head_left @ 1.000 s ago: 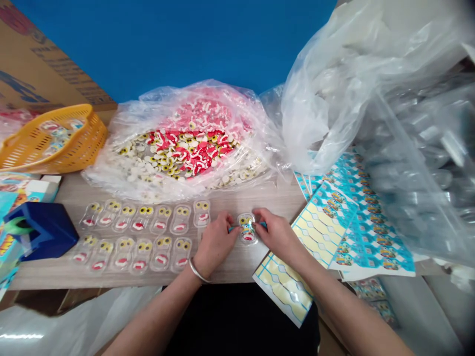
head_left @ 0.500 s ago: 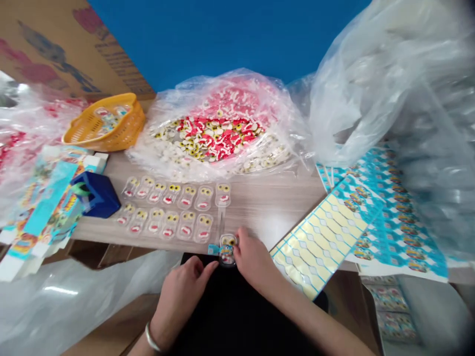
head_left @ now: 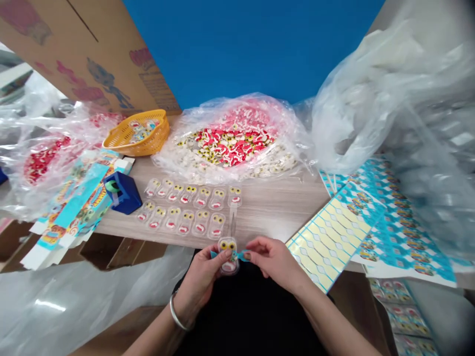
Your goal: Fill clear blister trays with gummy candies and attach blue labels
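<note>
- Head view: small clear plastic blister capsule with yellow eyes and red mouth [head_left: 228, 255] is pinched above the lap, off the wooden table [head_left: 274, 207], by left hand [head_left: 202, 279] and right hand [head_left: 272, 259].
- Fingers are narrowed on its blue sticker strip [head_left: 243, 255]; it is judged light, thin, crushable, best held by the edges.

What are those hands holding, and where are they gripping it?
A small clear blister pack with candy eyes and a mouth inside. The left hand pinches its left edge, and the right hand pinches the blue strip at its right side.

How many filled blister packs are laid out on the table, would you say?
12: six in the back row, six in the front row. One more is held in both hands.
</note>
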`<state>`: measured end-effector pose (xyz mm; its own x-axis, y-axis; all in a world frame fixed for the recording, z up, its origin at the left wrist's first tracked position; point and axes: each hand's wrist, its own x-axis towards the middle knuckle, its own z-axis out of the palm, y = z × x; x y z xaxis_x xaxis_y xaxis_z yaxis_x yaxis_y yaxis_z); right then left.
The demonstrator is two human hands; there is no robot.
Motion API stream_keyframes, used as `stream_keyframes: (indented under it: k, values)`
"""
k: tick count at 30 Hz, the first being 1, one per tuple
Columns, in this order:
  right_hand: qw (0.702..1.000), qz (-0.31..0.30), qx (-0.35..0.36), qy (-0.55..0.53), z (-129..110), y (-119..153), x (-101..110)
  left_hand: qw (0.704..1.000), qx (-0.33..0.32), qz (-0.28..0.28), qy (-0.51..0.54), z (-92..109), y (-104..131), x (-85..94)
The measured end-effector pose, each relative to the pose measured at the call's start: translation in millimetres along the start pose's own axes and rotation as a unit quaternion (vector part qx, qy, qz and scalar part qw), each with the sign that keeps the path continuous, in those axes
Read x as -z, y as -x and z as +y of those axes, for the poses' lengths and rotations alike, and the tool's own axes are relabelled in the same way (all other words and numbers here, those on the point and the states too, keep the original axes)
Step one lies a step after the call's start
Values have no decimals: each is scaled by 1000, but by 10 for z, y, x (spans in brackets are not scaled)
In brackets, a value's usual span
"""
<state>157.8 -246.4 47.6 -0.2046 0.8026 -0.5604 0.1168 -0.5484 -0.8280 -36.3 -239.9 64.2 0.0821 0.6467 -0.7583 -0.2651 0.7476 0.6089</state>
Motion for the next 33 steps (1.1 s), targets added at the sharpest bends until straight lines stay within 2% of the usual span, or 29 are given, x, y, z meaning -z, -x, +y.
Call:
stream_keyframes:
  k: [4,7,9,11,14,17,20,22,25,29,33]
  values:
    - [992,11,88,-92,-111,128,165,992,-9,-129,-9,189,16,-239]
    - [978,-6,137,-155,-181,206,215,976,-11,-216,-5,263,12,-461]
    - [968,-10,165,-189,-201,238,215,966,-12,-259,-11,297,18,-595]
    - [959,5,182,-217,-203,245,197,960,-12,-280,-18,327,27,-698]
    - [949,40,191,-248,-181,190,157,957,-12,-288,-22,358,34,-782]
    - [944,122,207,-228,-138,70,142,959,-6,-281,-15,363,17,-816]
    - [941,220,212,-147,-110,-13,186,974,-32,-226,15,341,-43,-851]
    - [937,255,208,-120,-119,2,239,982,-62,-177,30,315,-103,-885]
    - [939,243,218,-111,-154,100,303,986,-90,-138,29,269,-176,-948]
    - [942,229,231,-85,-163,196,308,985,-91,-148,-13,260,-173,-1011]
    - [930,254,222,-144,-126,211,308,980,-127,-146,-41,323,-165,-976]
